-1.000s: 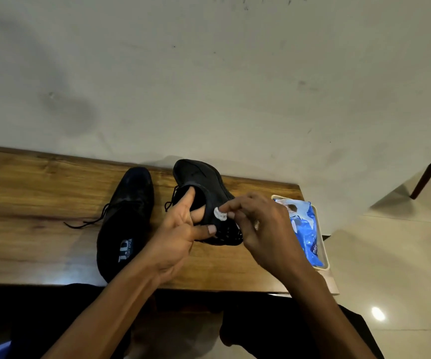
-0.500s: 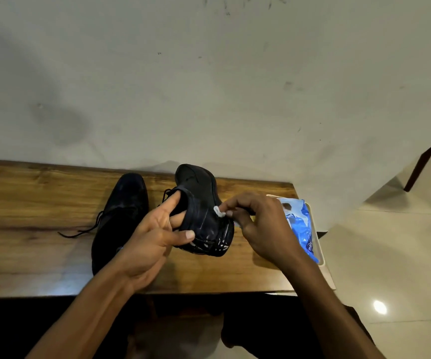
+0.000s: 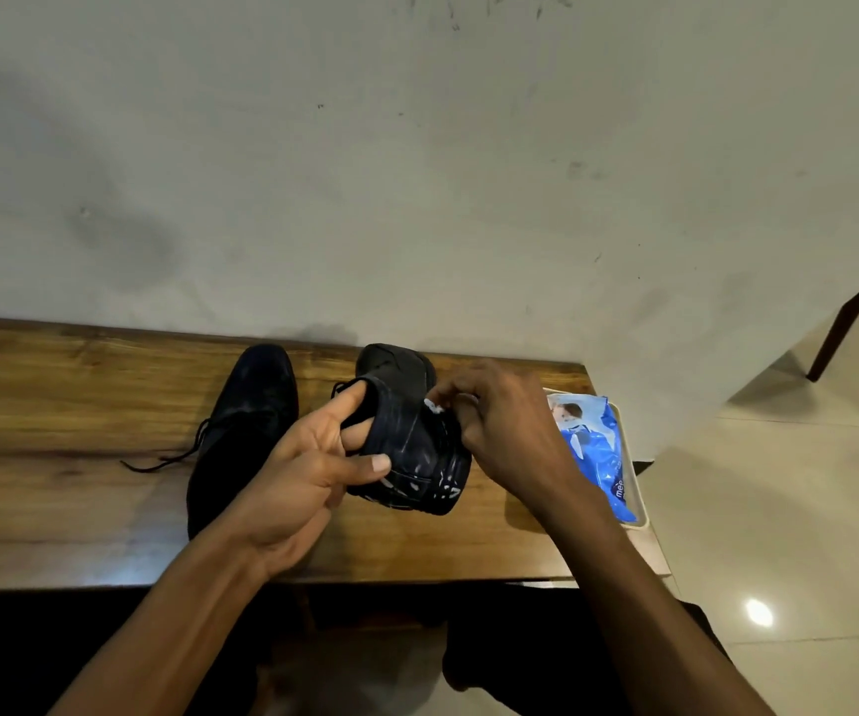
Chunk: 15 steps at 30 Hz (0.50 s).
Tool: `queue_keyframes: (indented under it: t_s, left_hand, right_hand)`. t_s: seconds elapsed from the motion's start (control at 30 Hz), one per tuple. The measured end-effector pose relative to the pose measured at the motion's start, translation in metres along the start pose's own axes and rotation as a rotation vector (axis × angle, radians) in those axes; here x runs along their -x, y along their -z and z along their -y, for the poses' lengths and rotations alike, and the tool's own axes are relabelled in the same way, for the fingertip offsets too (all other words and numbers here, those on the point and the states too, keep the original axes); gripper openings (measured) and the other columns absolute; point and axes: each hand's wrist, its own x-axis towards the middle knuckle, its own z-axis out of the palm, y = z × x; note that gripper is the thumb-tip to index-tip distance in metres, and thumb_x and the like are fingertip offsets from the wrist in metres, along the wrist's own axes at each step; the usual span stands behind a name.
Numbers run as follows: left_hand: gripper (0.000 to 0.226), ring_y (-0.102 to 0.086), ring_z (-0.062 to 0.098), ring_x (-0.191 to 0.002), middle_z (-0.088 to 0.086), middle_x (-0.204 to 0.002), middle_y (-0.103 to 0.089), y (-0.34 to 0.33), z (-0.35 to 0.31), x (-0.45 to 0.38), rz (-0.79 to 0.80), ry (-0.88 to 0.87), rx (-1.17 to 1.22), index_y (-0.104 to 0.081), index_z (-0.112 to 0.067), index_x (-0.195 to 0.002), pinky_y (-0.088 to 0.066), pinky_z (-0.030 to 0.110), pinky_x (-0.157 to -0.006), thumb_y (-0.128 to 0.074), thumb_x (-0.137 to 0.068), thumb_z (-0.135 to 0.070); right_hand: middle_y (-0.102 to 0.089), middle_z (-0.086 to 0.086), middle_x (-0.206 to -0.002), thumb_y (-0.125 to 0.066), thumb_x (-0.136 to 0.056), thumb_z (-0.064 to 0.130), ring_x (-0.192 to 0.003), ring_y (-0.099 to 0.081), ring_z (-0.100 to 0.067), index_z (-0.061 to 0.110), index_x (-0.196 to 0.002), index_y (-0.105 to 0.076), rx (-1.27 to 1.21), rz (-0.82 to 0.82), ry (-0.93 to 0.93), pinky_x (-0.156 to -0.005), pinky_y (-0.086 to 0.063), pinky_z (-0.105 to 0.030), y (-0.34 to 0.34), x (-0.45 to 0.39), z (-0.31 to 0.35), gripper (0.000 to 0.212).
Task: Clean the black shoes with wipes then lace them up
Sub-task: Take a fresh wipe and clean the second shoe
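Note:
My left hand point(image 3: 308, 467) grips one black shoe point(image 3: 409, 441) at its opening, fingers inside and thumb across the side, and holds it tilted on its side above the wooden table point(image 3: 55, 405). My right hand point(image 3: 499, 431) pinches a small white wipe point(image 3: 433, 405) against the shoe's upper edge. The shoe's side shows wet streaks. The second black shoe point(image 3: 246, 426) lies flat on the table to the left, its black lace point(image 3: 169, 459) trailing loose toward the left.
A blue pack of wipes point(image 3: 597, 452) lies in a white tray point(image 3: 636, 488) at the table's right end. The wall stands right behind the table. A tiled floor and a chair leg point(image 3: 835, 333) are on the right.
My left hand has rolled the held shoe further onto its side, showing more of the sole edge. My right hand with the wipe has slid along the shoe's upper edge.

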Motion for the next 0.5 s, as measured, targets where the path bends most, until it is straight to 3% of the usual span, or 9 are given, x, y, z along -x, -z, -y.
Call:
queue_keyframes:
  t_s: [0.1, 0.2, 0.27, 0.4, 0.5]
  left_hand:
    - [0.092, -0.065, 0.025, -0.117, 0.011, -0.124, -0.069, -0.001, -0.001, -0.001, -0.029, -0.005, 0.025, -0.02, -0.02, -0.156, -0.045, 0.038, -0.099, -0.057, -0.078, 0.01]
    - [0.094, -0.066, 0.025, -0.116, 0.011, -0.124, -0.07, -0.001, 0.0, -0.003, -0.047, -0.001, 0.048, -0.019, -0.018, -0.156, -0.045, 0.036, -0.098, -0.058, -0.075, 0.01]
    - [0.095, -0.066, 0.026, -0.116, 0.013, -0.124, -0.069, 0.001, 0.001, -0.004, -0.059, -0.003, 0.075, -0.017, -0.015, -0.157, -0.046, 0.038, -0.1, -0.058, -0.075, 0.01]
    - [0.091, -0.066, 0.027, -0.115, 0.015, -0.123, -0.069, 0.005, 0.003, -0.004, -0.076, -0.004, 0.129, -0.021, -0.012, -0.156, -0.053, 0.035, -0.098, -0.058, -0.075, 0.01]
    - [0.09, -0.065, 0.028, -0.117, 0.016, -0.127, -0.067, 0.005, 0.005, -0.004, -0.046, 0.008, 0.164, -0.019, -0.011, -0.156, -0.053, 0.032, -0.097, -0.059, -0.078, 0.011]
  right_hand:
    - [-0.073, 0.002, -0.091, -0.067, -0.086, -0.002, -0.08, -0.066, -0.015, 0.022, -0.092, -0.08, -0.001, -0.041, 0.041, -0.069, -0.047, -0.023, 0.004, 0.015, 0.002, 0.028]
    - [-0.07, 0.007, -0.089, -0.069, -0.083, -0.003, -0.078, -0.062, -0.006, 0.023, -0.088, -0.079, -0.052, -0.082, 0.093, -0.071, -0.04, -0.007, 0.016, 0.032, 0.008, 0.028]
    - [-0.069, 0.009, -0.092, -0.07, -0.082, -0.002, -0.082, -0.06, -0.003, 0.023, -0.088, -0.078, -0.041, -0.06, 0.135, -0.074, -0.038, -0.004, 0.021, 0.041, 0.015, 0.027]
    - [-0.067, 0.009, -0.097, -0.07, -0.085, 0.016, -0.086, -0.055, 0.0, 0.019, -0.095, -0.078, -0.033, 0.01, 0.177, -0.074, -0.044, -0.014, 0.022, 0.048, 0.026, 0.014]
    - [-0.07, 0.008, -0.096, -0.074, -0.087, 0.02, -0.086, -0.061, -0.004, 0.02, -0.092, -0.077, -0.049, -0.006, 0.143, -0.072, -0.044, -0.016, 0.02, 0.037, 0.024, 0.005]
